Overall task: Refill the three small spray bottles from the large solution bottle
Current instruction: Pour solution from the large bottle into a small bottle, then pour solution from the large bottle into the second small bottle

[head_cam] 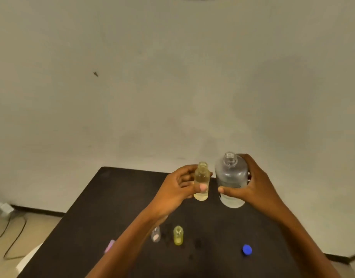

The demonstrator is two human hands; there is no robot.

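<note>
My left hand [177, 188] grips a small clear spray bottle [201, 178], uncapped and upright, with a little pale liquid at its bottom. Just to its right, my right hand [252, 185] grips the large clear solution bottle [231, 177], also uncapped and upright; both are held above the black table [212, 237]. On the table below stand a small yellow-tinted bottle [178, 235], open at the top, and a small clear bottle [155, 234] partly hidden behind my left forearm.
A blue cap [247, 249] lies on the table to the right. A pink object [109, 246] peeks out beside my left forearm. A pale wall rises behind the table; cables [10, 233] lie on the floor at the left.
</note>
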